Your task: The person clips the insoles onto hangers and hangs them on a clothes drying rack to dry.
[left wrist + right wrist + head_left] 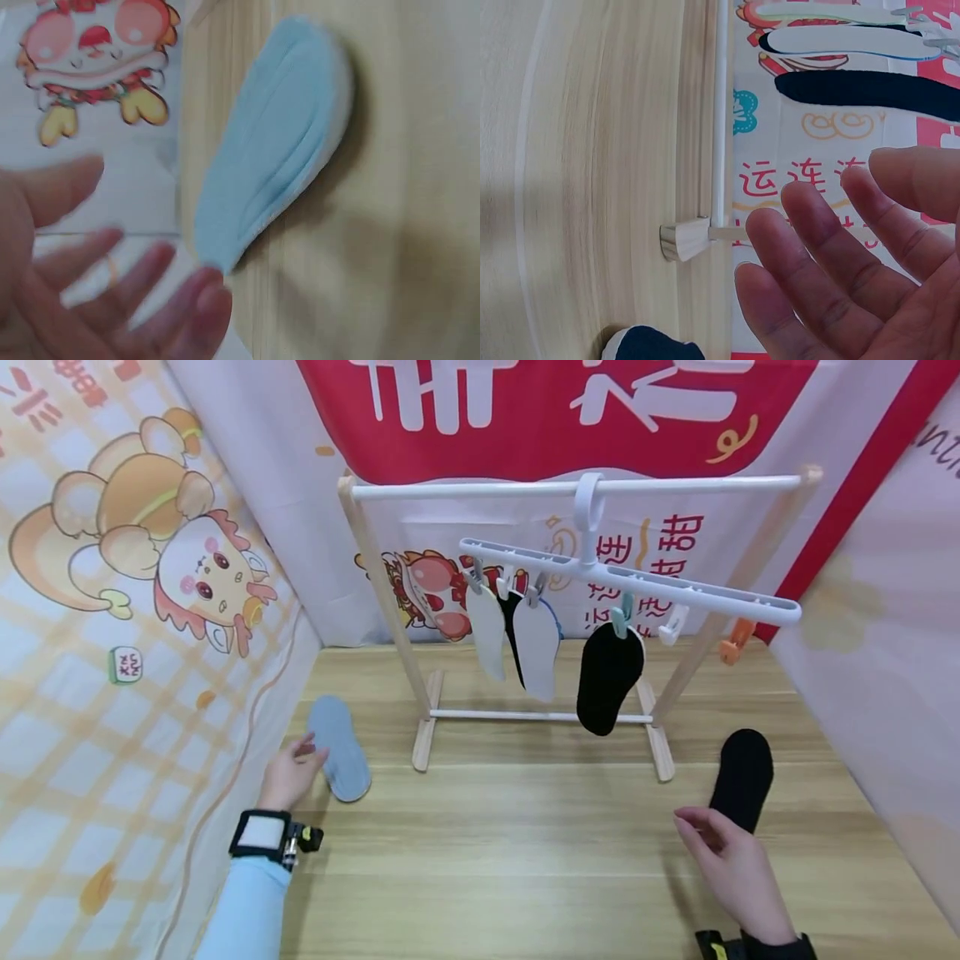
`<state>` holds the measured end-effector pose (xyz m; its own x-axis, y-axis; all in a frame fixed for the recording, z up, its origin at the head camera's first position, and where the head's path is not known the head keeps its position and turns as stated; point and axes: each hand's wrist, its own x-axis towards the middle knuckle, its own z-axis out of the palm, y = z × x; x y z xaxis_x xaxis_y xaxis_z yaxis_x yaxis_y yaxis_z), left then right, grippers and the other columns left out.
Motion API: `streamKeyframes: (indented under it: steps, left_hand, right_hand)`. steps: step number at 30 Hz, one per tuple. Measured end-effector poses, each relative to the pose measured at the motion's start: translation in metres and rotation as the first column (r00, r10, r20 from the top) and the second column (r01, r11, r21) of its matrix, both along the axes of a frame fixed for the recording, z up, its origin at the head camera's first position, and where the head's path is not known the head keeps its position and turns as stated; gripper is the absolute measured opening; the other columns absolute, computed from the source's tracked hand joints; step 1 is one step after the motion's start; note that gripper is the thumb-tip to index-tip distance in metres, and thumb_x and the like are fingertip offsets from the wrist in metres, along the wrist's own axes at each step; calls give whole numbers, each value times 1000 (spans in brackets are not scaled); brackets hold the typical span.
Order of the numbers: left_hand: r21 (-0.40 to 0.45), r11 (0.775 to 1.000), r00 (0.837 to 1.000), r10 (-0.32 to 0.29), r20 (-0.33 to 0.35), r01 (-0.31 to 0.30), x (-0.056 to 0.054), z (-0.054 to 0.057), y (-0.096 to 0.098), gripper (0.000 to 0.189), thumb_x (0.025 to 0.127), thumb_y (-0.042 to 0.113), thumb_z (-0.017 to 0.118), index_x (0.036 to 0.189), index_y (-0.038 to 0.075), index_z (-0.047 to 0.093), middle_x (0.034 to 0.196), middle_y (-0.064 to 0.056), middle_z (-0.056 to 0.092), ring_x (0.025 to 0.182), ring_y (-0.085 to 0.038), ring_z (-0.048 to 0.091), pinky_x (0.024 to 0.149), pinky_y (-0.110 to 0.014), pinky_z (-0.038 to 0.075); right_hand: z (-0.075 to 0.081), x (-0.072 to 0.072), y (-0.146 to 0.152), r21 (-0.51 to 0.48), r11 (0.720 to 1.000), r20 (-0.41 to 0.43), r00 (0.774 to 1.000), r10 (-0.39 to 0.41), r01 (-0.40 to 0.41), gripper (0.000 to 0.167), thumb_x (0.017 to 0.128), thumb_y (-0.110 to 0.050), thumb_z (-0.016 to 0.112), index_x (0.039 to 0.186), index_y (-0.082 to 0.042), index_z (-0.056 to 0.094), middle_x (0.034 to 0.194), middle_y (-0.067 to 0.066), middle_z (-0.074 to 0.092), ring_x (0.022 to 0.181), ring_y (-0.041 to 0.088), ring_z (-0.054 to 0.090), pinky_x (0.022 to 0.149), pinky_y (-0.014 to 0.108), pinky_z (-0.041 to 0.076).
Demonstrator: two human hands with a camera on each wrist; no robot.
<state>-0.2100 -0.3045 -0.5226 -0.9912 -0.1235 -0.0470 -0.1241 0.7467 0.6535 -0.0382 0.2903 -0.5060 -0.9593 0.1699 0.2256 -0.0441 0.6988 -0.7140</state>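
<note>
Beside the light blue insole (340, 749) on the wooden surface hovers my left hand (291, 774), its fingers loosely bent around nothing. In the left wrist view that insole (274, 142) lies apart from the fingertips. My right hand (731, 868) is above the surface near a black insole (744, 777), partly covering its lower end, and holds nothing. A white hanger (630, 578) hooks over the rack's top bar. From its clips hang a black insole (609, 681) at the right, and pale insoles (537, 647) with a dark one between them at the left.
The drying rack (390, 602) has wooden legs and a white lower bar (502, 716). An unused white clip (673, 625) and an orange clip (737, 641) hang at the hanger's right end. Printed cloth (150, 735) walls in the left, back and right.
</note>
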Motion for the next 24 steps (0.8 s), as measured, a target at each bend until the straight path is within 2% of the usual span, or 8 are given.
streamKeyframes:
  steps: [2,4,7,9,13,16,19,24]
  left_hand:
    - [-63,998,1000,-12,-20,11,-19,-4,-3,61,98,28,63,146,-4,42,131,-36,52,117,-51,52,96,-58,44]
    - [-148,985,994,-99,-35,93,-34,-11,-5,63,94,24,69,145,-3,43,132,-39,48,119,-54,48,98,-61,40]
    - [-291,917,956,-294,-24,275,-45,-21,-1,71,84,23,81,143,0,48,138,-40,42,121,-60,42,98,-68,37]
    - [-343,860,921,-386,47,378,-51,-25,8,77,79,29,84,144,5,49,145,-37,36,126,-64,34,97,-73,33]
    - [-378,806,890,-417,185,456,-52,-34,21,80,76,38,85,145,16,52,153,-30,29,131,-67,20,94,-82,25]
    - [-363,827,903,-385,193,430,-54,-37,28,75,76,38,85,141,17,55,154,-29,27,134,-65,16,95,-84,20]
    - [-327,873,933,-332,141,361,-54,-40,31,56,80,33,83,127,10,62,150,-34,28,133,-64,19,98,-80,23]
    - [-214,967,990,-141,9,140,-53,-42,24,41,86,6,75,122,-1,57,141,-40,30,129,-59,28,102,-69,30]
  right_hand:
    - [1,1,-1,-9,1000,-1,1000,-3,3,14,96,-12,66,109,-7,70,95,5,72,79,1,63,64,11,46]
    - [1,2,-2,-13,1000,4,1000,-5,5,13,96,-11,67,108,-6,70,96,5,72,79,1,63,64,12,47]
    - [1,4,-4,-11,1000,13,1000,-4,4,13,96,-11,67,107,-7,70,98,5,72,80,2,64,66,14,49]
    - [1,5,-4,-12,1000,16,1000,-4,4,13,96,-12,67,108,-7,70,98,4,72,81,2,64,66,16,50]
    - [0,3,-5,-13,1000,30,1000,8,-7,14,96,-13,67,109,-7,70,101,4,72,82,3,65,67,18,52]
    - [-1,2,-7,-7,1000,45,999,5,-5,15,97,-15,67,109,-8,70,101,4,72,83,3,64,68,20,53]
    - [-1,0,-9,0,1000,60,998,3,-3,15,97,-16,66,109,-8,71,100,3,72,82,4,64,68,21,53]
    - [-1,-1,-9,2,1000,70,997,7,-7,16,98,-17,65,110,-8,70,101,4,72,83,5,64,67,22,53]
